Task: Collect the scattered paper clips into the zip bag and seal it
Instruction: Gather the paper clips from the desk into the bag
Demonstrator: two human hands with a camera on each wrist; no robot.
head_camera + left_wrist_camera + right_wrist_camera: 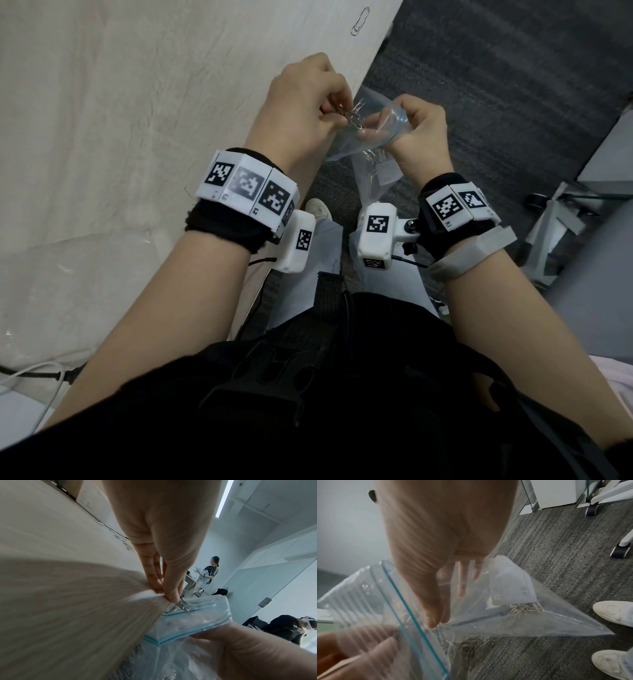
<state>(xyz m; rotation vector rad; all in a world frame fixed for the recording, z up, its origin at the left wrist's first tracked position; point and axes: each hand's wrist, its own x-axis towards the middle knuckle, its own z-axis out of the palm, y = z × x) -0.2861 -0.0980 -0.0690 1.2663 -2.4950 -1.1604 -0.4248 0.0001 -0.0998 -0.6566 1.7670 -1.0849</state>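
My left hand (pixel 301 102) pinches a bunch of silver paper clips (pixel 116 110) right at the table's edge, at the mouth of a clear zip bag (pixel 370 171) with a teal seal strip (pixel 412 616). In the left wrist view the clips (pixel 182 605) stick out below my thumb, over the open bag mouth (pixel 193 616). My right hand (pixel 419 125) grips the bag's top edge and holds it open off the table. Many clips (pixel 471 643) lie in the bag's bottom, beside a white paper label (pixel 513 586). One clip (pixel 360 21) lies alone on the table far ahead.
The pale wood-grain table (pixel 120 120) fills the left; its edge runs diagonally. Grey carpet (pixel 496 85) lies beyond, with my white shoes (pixel 614 612) and chair castors (pixel 621 550) on it. A white cable (pixel 30 373) trails at lower left. Two other people (pixel 207 573) are across the room.
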